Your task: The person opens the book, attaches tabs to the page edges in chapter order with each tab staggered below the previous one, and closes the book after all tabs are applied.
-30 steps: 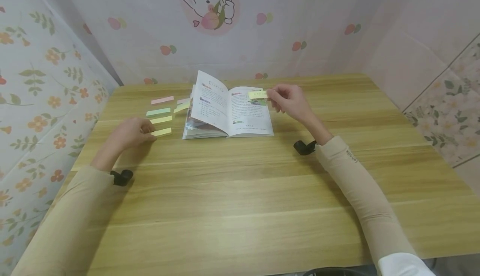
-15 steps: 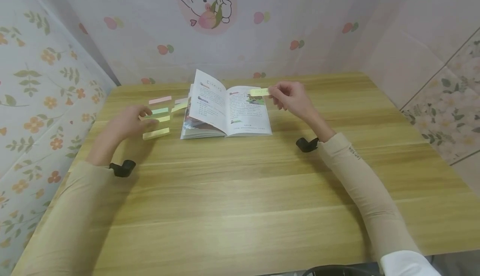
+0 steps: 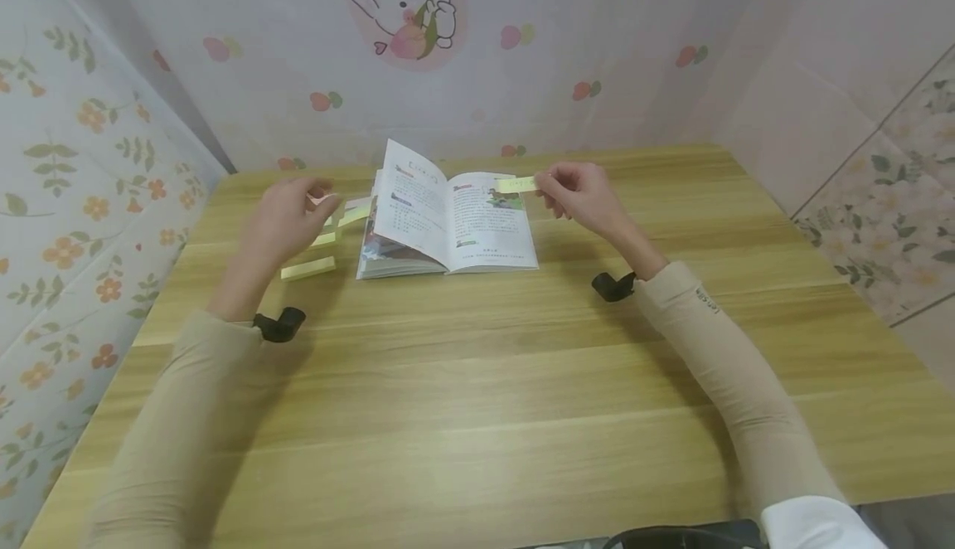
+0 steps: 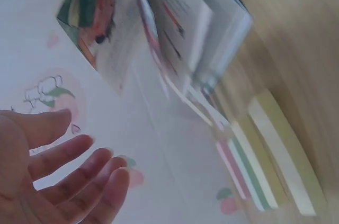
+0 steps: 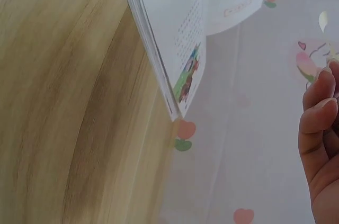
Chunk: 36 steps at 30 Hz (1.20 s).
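Note:
A book (image 3: 488, 238) lies open on the wooden table, its left pages partly lifted. My right hand (image 3: 585, 198) pinches a yellow sticky note (image 3: 515, 185) with writing on it, held above the right page. In the right wrist view only part of the right hand (image 5: 320, 134) shows. My left hand (image 3: 283, 221) is over the sticky-note pads left of the book. Its fingers (image 4: 79, 155) are spread and loosely bent, with nothing between them. A yellow pad (image 3: 308, 269) lies nearest the front; pink (image 4: 233, 171) and green (image 4: 249, 173) pads show in the left wrist view.
A yellow note (image 3: 354, 216) sticks out from the book's left side. Behind the table (image 3: 462, 383) hangs a curtain (image 3: 477, 60) with a rabbit print. A dark object (image 3: 679, 537) sits at the table's front edge.
My left hand has left the front yellow pad and moved up and right, over the farther pads. The right hand keeps its pinch on the sticky note, almost still.

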Tool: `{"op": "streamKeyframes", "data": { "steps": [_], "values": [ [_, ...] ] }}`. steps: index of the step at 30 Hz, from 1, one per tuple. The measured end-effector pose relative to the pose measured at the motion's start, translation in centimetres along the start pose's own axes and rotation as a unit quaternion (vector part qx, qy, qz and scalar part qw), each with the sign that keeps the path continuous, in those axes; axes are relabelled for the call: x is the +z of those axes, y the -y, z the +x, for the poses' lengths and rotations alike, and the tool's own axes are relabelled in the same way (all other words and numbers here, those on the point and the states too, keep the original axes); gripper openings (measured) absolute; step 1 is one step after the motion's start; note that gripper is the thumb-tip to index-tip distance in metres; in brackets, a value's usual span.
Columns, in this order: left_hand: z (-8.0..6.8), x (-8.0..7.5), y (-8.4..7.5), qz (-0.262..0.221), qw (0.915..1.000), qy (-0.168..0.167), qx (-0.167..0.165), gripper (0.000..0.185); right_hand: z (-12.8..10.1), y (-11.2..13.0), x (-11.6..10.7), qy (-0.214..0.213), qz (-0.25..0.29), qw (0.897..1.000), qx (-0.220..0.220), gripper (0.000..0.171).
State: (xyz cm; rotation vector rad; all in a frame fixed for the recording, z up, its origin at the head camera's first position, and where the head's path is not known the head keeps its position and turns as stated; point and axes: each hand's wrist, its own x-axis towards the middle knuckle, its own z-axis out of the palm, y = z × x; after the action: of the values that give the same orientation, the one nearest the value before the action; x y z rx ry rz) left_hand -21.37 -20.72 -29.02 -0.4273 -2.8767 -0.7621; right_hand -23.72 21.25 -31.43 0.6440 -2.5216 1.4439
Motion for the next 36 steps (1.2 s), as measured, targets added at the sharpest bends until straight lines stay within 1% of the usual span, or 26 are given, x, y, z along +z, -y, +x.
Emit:
{"op": "streamKeyframes", "data": {
  "steps": [3,6,11,15,20,25,28,31,36],
  "values": [
    [0.3,0.3,-0.9,-0.018,0.9989,-0.039,0.021,0.046,-0.1,0.4,-0.1,0.004,-0.006,1.0,0.004,0.028],
    [0.6,0.5,-1.7,-0.04,0.9972,-0.056,0.029,0.042,0.0,0.3,-0.1,0.005,-0.012,1.0,0.008,0.028],
    [1.0,0.8,-3.2,-0.056,0.9968,-0.049,0.03,0.041,0.3,-0.7,-0.1,0.008,-0.022,1.0,0.015,0.029],
    [1.3,1.3,-4.2,-0.059,0.9962,-0.046,0.046,0.042,0.3,-1.3,0.0,0.016,-0.036,0.999,0.02,0.031],
    [1.6,1.9,-5.8,-0.042,0.9952,-0.054,0.07,0.038,0.3,-1.6,0.2,0.024,-0.043,0.998,0.026,0.035],
    [1.8,2.6,-7.3,-0.017,0.9961,-0.043,0.076,0.035,0.4,-1.9,0.3,0.027,-0.059,0.997,0.034,0.034],
    [1.9,3.1,-8.0,-0.003,0.996,-0.037,0.081,0.035,0.4,-2.2,0.3,0.03,-0.079,0.996,0.04,0.034],
    [2.0,3.7,-8.7,0.012,0.9954,-0.034,0.089,0.035,0.4,-2.5,0.2,0.034,-0.095,0.994,0.053,0.035],
    [2.1,4.5,-9.6,0.039,0.9932,-0.029,0.106,0.034,0.4,-2.7,0.1,0.045,-0.106,0.99,0.08,0.036]
  ]
}}
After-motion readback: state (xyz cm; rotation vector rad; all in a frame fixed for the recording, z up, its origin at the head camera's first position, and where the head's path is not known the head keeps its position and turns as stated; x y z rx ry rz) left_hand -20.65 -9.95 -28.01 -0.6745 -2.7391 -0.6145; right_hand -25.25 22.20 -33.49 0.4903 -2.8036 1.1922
